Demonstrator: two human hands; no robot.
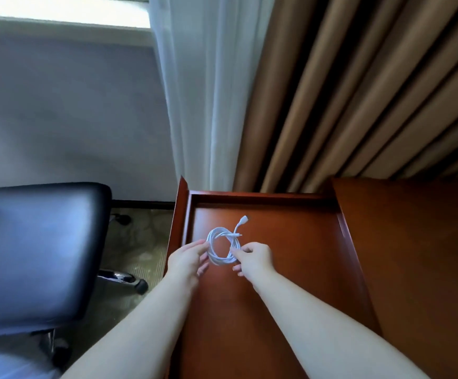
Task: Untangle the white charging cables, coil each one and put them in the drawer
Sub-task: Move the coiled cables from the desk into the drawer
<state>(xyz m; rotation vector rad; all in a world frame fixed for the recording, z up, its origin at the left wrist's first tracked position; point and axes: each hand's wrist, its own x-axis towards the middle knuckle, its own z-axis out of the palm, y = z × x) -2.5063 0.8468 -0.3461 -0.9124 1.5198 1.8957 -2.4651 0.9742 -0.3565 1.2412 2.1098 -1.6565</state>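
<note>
Glossy and smooth, the reddish-brown wooden drawer [263, 196] stands open. Within its walls is the thin white charging cable [223, 248], wound into a round coil with both plug ends poking out. The left hand [188, 258] pinches the coil's left edge, its grip loosely parted. The right hand [253, 259] pinches the right edge, its grip curled tight.

So the coiled cable [219, 231] sits in the drawer [290, 242], toward its far left, left hand [188, 259] holding its left side, right hand [255, 259] its right, chair [36, 250] left of the drawer, desktop [419, 255] right, curtains [345, 91] behind.
</note>
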